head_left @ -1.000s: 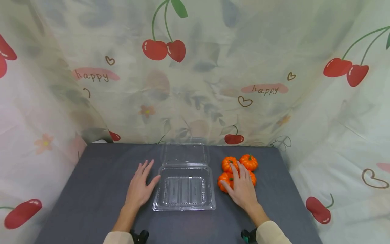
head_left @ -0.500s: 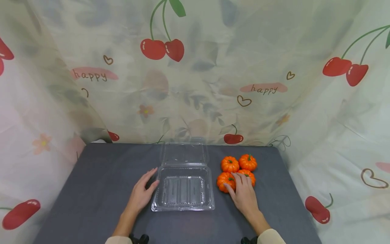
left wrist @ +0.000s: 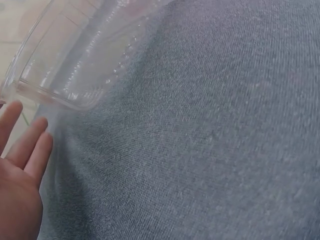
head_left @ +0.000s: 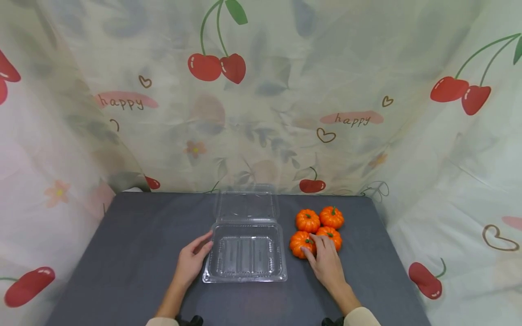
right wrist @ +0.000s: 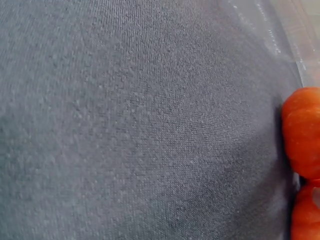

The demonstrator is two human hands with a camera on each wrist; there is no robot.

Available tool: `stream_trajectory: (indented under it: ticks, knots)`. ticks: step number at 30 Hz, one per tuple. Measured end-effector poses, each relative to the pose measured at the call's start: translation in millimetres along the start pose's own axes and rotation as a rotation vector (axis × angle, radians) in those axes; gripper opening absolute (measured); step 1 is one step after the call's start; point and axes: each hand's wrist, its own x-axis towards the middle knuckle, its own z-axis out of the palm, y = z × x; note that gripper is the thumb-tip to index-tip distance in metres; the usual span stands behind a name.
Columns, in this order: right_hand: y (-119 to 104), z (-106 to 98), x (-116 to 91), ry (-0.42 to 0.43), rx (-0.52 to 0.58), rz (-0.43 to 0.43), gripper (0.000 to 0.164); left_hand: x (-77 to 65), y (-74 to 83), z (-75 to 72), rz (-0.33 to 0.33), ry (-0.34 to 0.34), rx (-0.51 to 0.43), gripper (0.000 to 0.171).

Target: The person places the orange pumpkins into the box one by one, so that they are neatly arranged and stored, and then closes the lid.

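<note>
Several small orange pumpkins sit close together at the right in the head view. My right hand [head_left: 328, 265] is at the front-left pumpkin [head_left: 298, 243], thumb on its near side and fingertips curled over its right side. Beside those fingers is the front-right pumpkin [head_left: 332, 235]. A clear plastic clamshell box [head_left: 281, 253] stands in the middle, its lid [head_left: 246, 206] laid back. At the box's left rim my left hand [head_left: 189, 262] rests with extended fingers; in the left wrist view the fingers [left wrist: 37, 150] look straight beside the clear wall. The right wrist view barely shows the right hand.
Two more pumpkins, a back-left one [head_left: 307, 220] and a back-right one [head_left: 332, 217], sit behind. The dark grey cloth-covered table [head_left: 134, 253] reaches a printed curtain [head_left: 261, 113] at the back and sides.
My right hand has moved back from over the pumpkins and lowered, its fingers curling at the front-left one. The left hand has come in to the box's left rim.
</note>
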Motion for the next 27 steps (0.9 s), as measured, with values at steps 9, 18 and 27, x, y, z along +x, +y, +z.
stream_trajectory:
  ticks: [9, 18, 27]
  knots:
    - [-7.6, 0.3, -3.2, -0.058, 0.095, 0.082, 0.072, -0.7, -3.0, 2.5, -0.024, 0.023, -0.101, 0.034]
    - [-15.1, 1.5, -3.1, -0.223, 0.228, 0.200, 0.075, -3.5, -4.5, 8.4, -0.110, 0.063, -0.267, 0.033]
    - [-17.6, -0.1, -4.1, -0.306, 0.240, 0.293, 0.057, -4.3, -2.7, 9.7, -0.186, 0.063, -0.335, 0.039]
